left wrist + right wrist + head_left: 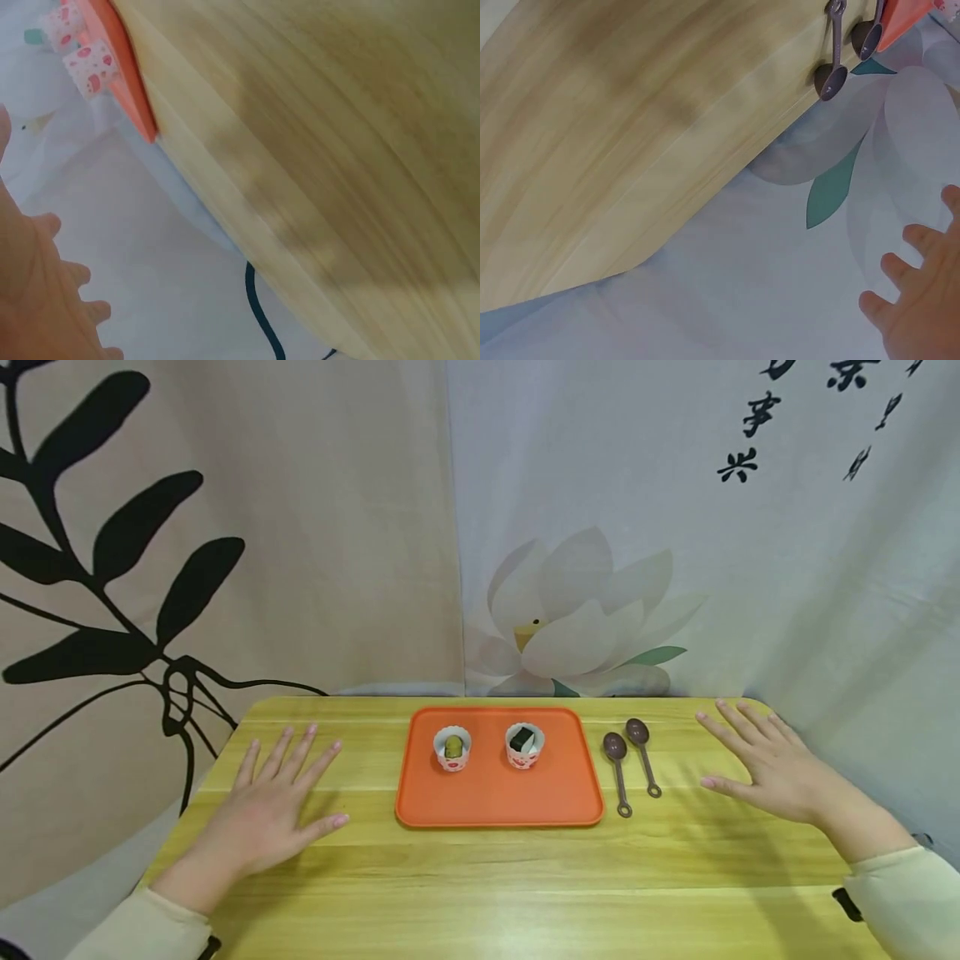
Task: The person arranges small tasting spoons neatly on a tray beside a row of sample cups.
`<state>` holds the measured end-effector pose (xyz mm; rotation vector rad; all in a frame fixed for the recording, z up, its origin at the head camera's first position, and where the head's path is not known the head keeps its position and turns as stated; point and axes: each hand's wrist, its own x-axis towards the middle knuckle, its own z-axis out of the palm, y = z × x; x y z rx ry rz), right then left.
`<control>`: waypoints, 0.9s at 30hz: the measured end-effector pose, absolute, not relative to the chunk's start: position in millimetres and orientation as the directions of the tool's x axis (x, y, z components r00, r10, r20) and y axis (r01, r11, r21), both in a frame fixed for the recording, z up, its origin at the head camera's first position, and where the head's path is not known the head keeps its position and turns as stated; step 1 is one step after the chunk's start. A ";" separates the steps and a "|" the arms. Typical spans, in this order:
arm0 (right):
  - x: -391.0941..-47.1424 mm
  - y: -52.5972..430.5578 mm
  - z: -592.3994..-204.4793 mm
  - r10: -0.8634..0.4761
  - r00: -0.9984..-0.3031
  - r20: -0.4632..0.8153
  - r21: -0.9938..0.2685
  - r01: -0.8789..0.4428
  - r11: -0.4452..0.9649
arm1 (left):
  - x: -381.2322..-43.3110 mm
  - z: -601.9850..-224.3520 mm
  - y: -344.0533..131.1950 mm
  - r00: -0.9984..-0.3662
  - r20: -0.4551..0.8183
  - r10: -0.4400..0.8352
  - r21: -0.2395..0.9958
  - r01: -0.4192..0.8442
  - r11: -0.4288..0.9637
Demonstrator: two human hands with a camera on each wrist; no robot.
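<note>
My left hand (265,814), fingers spread and straight, is held over the left part of the table with nothing in it. My right hand (776,768) is likewise spread over the right part, also holding nothing. Between them lies an orange tray (495,802). On it stand two small patterned paper cups: the left cup (452,763) contains a greenish-yellow piece (453,747), the right cup (523,760) a dark green and pale piece (522,740). Nearest to the right hand, two brown measuring spoons (615,747) (637,732) lie beside the tray's right edge.
The wooden table (480,893) has rounded far corners. Behind it hangs a fabric backdrop (360,527) printed with dark leaves, a pale lotus and black characters. In the left wrist view, the tray's edge (135,82) shows at the upper left.
</note>
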<state>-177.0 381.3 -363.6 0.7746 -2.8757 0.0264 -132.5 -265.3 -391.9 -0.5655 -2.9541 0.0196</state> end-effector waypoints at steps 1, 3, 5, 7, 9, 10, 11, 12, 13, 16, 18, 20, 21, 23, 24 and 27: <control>-176.6 380.6 -364.3 -0.498 -0.852 0.163 0.025 -0.501 0.865 | -132.0 -392.1 -264.8 -0.922 0.130 0.365 -0.034 0.364 0.931; -175.8 379.5 -365.4 -0.498 -0.851 0.166 0.025 -0.502 0.865 | -131.0 -392.9 -264.0 -0.924 0.131 0.359 -0.030 0.358 0.933; -174.9 378.3 -366.4 -0.495 -0.852 0.169 0.029 -0.498 0.867 | -130.2 -394.0 -263.2 -0.924 0.135 0.358 -0.024 0.358 0.933; -173.9 376.6 -367.1 -0.489 -0.855 0.173 0.021 -0.493 0.870 | -129.2 -394.8 -261.9 -0.925 0.136 0.356 -0.017 0.357 0.934; -172.9 374.5 -367.8 -0.486 -0.857 0.173 0.011 -0.491 0.871 | -128.2 -396.1 -260.3 -0.926 0.137 0.353 -0.010 0.355 0.935; -172.5 373.2 -368.1 -0.484 -0.858 0.173 0.006 -0.491 0.871 | -127.7 -396.7 -259.3 -0.927 0.137 0.350 -0.005 0.353 0.936; -171.9 371.7 -368.5 -0.482 -0.859 0.172 -0.004 -0.490 0.871 | -127.2 -397.4 -258.1 -0.928 0.136 0.348 0.001 0.351 0.936; -171.4 370.1 -368.9 -0.481 -0.860 0.169 -0.014 -0.490 0.872 | -126.9 -398.1 -256.7 -0.928 0.137 0.346 0.008 0.350 0.937; -170.6 368.8 -369.4 -0.481 -0.861 0.165 -0.023 -0.491 0.871 | -126.5 -398.9 -255.0 -0.929 0.136 0.344 0.017 0.350 0.937; -168.3 363.9 -371.6 -0.469 -0.870 0.154 -0.047 -0.480 0.876 | -126.1 -401.6 -249.8 -0.930 0.135 0.341 0.048 0.350 0.936; -166.5 360.6 -373.3 -0.459 -0.876 0.146 -0.067 -0.472 0.879 | -126.2 -403.9 -246.6 -0.931 0.133 0.340 0.067 0.351 0.934; -164.8 357.5 -375.3 -0.453 -0.880 0.141 -0.080 -0.466 0.881 | -126.3 -406.7 -244.0 -0.932 0.129 0.340 0.078 0.351 0.933; -164.0 356.0 -376.2 -0.452 -0.881 0.141 -0.086 -0.465 0.881 | -126.3 -408.2 -242.8 -0.932 0.126 0.340 0.082 0.351 0.933; -162.7 353.1 -378.3 -0.453 -0.878 0.151 -0.093 -0.469 0.878 | -126.0 -411.2 -240.5 -0.932 0.123 0.341 0.086 0.352 0.932; -162.0 352.0 -379.4 -0.454 -0.877 0.156 -0.094 -0.471 0.877 | -125.7 -412.4 -239.4 -0.932 0.123 0.341 0.089 0.353 0.931; -159.4 348.1 -381.9 -0.460 -0.872 0.167 -0.099 -0.478 0.873 | -124.3 -415.0 -236.4 -0.931 0.127 0.343 0.093 0.355 0.930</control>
